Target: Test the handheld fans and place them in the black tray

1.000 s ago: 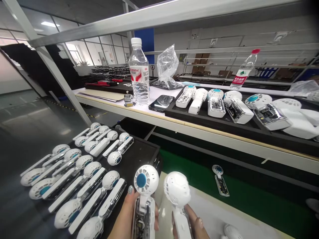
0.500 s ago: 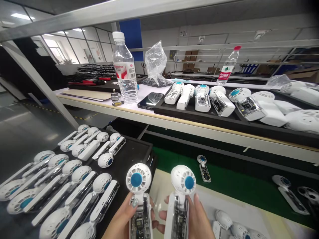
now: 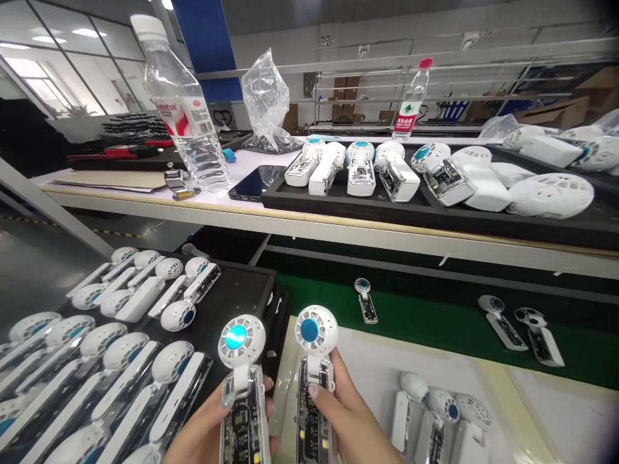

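Two white handheld fans with blue centre discs and clear handles showing circuit boards are held upright, side by side, near the bottom middle. My left hand [image 3: 206, 419] is closed around the handle of the left handheld fan [image 3: 243, 412], its thumb along the side. My right hand [image 3: 351, 412] grips the right handheld fan [image 3: 316, 332], the thumb lying across the front of its clear handle. The two fans are apart. Left of my hands, a black foam tray [image 3: 236, 290] carries rows of similar fans [image 3: 171, 364].
On the shelf ahead stand a large water bottle [image 3: 186, 122], a phone [image 3: 256, 182], a small bottle [image 3: 411, 100] and a black tray [image 3: 309, 201] of fans. Single fans [image 3: 366, 301] lie on the green mat [image 3: 329, 283]. Several more [image 3: 442, 406] sit on the pale bench at right.
My view has turned right and closer to the shelf. The right fan has turned to face me more squarely, with my right thumb now across its handle.
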Demonstrator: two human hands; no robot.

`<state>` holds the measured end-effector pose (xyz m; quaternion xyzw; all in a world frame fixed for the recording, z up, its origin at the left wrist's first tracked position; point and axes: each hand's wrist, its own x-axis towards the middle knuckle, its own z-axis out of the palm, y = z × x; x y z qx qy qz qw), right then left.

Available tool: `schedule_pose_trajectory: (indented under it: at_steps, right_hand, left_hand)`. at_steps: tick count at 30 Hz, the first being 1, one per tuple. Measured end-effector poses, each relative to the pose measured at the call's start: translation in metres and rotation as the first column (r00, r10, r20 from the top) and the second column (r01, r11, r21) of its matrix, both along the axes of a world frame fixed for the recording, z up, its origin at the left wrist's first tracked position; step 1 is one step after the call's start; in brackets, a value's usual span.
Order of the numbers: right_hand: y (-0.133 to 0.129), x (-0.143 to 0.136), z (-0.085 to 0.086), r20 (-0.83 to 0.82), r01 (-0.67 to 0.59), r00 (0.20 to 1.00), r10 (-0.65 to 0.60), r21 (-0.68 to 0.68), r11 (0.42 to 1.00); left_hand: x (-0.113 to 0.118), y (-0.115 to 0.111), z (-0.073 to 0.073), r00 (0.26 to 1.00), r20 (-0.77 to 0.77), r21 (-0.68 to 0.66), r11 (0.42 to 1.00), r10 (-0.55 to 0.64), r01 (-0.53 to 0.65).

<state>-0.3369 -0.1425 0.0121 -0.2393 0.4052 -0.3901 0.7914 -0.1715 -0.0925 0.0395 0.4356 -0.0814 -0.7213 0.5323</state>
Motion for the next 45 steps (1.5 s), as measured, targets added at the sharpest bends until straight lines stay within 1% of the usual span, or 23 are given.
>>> schedule_pose_trajectory:
  at_steps: [1,4,6,8,12,14,16,20,24,27,29,32,34,35,37,38,39,40,41,42,43,44,45]
  right_hand:
    - [0.0,-0.001,0.004,0.041,-0.017,0.999,0.016,0.026,1.0]
    - [-0.003,-0.003,0.019,0.193,-0.108,0.977,0.088,0.097,0.989]
    - [-0.008,-0.003,0.029,0.28,-0.164,0.951,0.129,0.106,0.981]
    - [-0.012,-0.002,0.036,0.341,-0.173,0.93,0.133,0.088,0.981]
    - [-0.019,0.0,0.042,0.394,-0.155,0.91,0.131,0.031,0.987]
    - [-0.021,0.0,0.042,0.395,-0.157,0.909,0.132,0.03,0.987]
    - [-0.023,0.001,0.043,0.395,-0.144,0.912,0.11,0.057,0.988]
    - [-0.025,0.003,0.047,0.373,-0.12,0.924,0.088,0.063,0.991]
    - [-0.025,0.009,0.049,0.343,-0.071,0.937,0.061,0.016,0.997]
    - [-0.028,0.014,0.052,0.31,-0.076,0.948,0.075,-0.007,0.997]
    - [-0.03,0.018,0.055,0.273,-0.1,0.957,0.095,0.003,0.995]
    - [-0.032,0.025,0.057,0.213,-0.134,0.969,0.127,0.019,0.991]
    - [-0.033,0.03,0.052,0.168,-0.144,0.975,0.143,-0.008,0.99]
    - [-0.033,0.033,0.048,0.123,-0.138,0.982,0.143,-0.043,0.989]
    - [-0.035,0.037,0.036,-0.045,-0.137,0.99,0.132,-0.156,0.978]
    - [-0.037,0.038,0.029,-0.16,-0.169,0.978,0.135,-0.223,0.96]
    - [-0.04,0.039,0.022,-0.289,-0.23,0.946,0.145,-0.286,0.93]
    - [-0.044,0.04,0.015,-0.42,-0.317,0.893,0.158,-0.342,0.885]
    - [-0.05,0.041,0.009,-0.544,-0.424,0.822,0.169,-0.385,0.82]
    - [-0.056,0.043,0.004,-0.651,-0.537,0.739,0.172,-0.414,0.735]
    - [-0.064,0.045,0.0,-0.736,-0.636,0.659,0.153,-0.438,0.635]
    - [-0.072,0.049,-0.003,-0.797,-0.714,0.594,0.109,-0.46,0.527]
    - [-0.081,0.055,-0.005,-0.833,-0.771,0.55,0.052,-0.483,0.414]
  left_hand:
    - [-0.001,-0.002,0.002,1.0,-0.01,0.024,1.0,0.0,0.0]
    - [-0.005,-0.009,0.011,0.999,-0.003,0.164,0.986,0.034,-0.033]
    - [-0.009,-0.014,0.019,0.998,0.015,0.186,0.98,0.067,-0.069]
    - [-0.012,-0.02,0.029,0.996,0.042,0.134,0.988,0.072,-0.077]
    - [-0.013,-0.027,0.049,0.993,0.121,0.001,1.0,0.01,-0.01]
    - [-0.014,-0.029,0.056,0.989,0.144,-0.039,0.999,0.023,-0.018]
    - [-0.014,-0.031,0.059,0.987,0.157,-0.047,0.998,0.039,-0.032]
    - [-0.014,-0.034,0.056,0.976,0.216,-0.083,0.997,0.024,-0.006]
    - [-0.008,-0.034,0.05,0.962,0.262,-0.112,0.993,0.074,-0.046]
    - [0.003,-0.033,0.045,0.969,0.235,-0.105,0.993,0.083,-0.06]
    - [0.012,-0.032,0.042,0.968,0.24,-0.091,0.995,0.07,-0.049]
    - [0.025,-0.032,0.037,0.953,0.299,-0.051,0.998,0.035,-0.021]
    - [0.036,-0.034,0.029,0.932,0.363,-0.063,0.998,0.009,0.015]
    - [0.042,-0.036,0.024,0.914,0.405,-0.075,0.996,-0.014,0.049]
    - [0.058,-0.044,0.01,0.851,0.517,-0.076,0.986,-0.088,0.149]
    - [0.067,-0.049,0.002,0.777,0.615,-0.056,0.976,-0.132,0.21]
    - [0.078,-0.056,-0.005,0.665,0.727,-0.018,0.964,-0.17,0.266]
    - [0.089,-0.063,-0.012,0.523,0.83,0.031,0.953,-0.192,0.3]
    - [0.101,-0.071,-0.019,0.372,0.907,0.08,0.947,-0.199,0.312]
    - [0.112,-0.079,-0.024,0.235,0.953,0.116,0.945,-0.193,0.306]
    - [0.123,-0.088,-0.029,0.13,0.974,0.142,0.947,-0.186,0.288]
    - [0.133,-0.096,-0.033,0.062,0.982,0.157,0.95,-0.18,0.269]
    - [0.141,-0.103,-0.037,0.015,0.984,0.166,0.954,-0.175,0.25]
